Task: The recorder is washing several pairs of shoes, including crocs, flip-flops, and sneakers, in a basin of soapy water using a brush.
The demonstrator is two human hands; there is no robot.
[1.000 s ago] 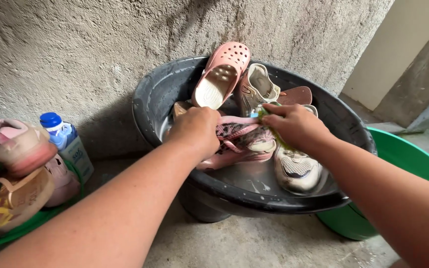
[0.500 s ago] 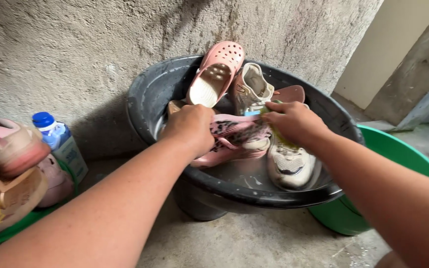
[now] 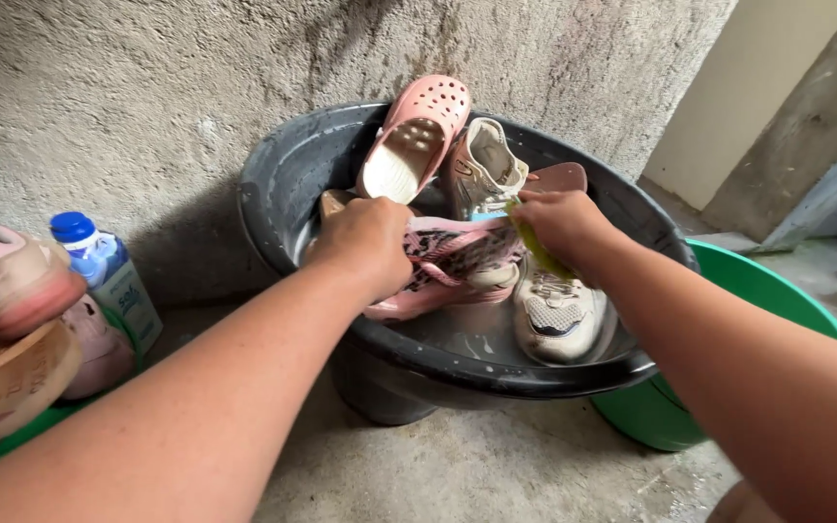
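A black basin (image 3: 283,184) stands against the wall with several shoes in it. My left hand (image 3: 370,242) grips a pink patterned sandal (image 3: 457,261) over the basin's middle. Touching the sandal's upper edge, my right hand (image 3: 559,221) is closed on a yellow-green brush (image 3: 540,247). A pink perforated clog (image 3: 417,136) leans at the back rim beside a beige sneaker (image 3: 484,167). A white sneaker (image 3: 556,315) lies in the soapy water under my right wrist.
A green basin (image 3: 728,387) sits behind the black one at the right. At the left, a blue-capped bottle (image 3: 108,276) stands by the wall, next to pink shoes and a tan sandal (image 3: 16,373) on a green tray. The floor is bare concrete.
My right hand with the brush has shifted slightly along the sandal's edge. The view has drifted a little; my left hand keeps its hold.
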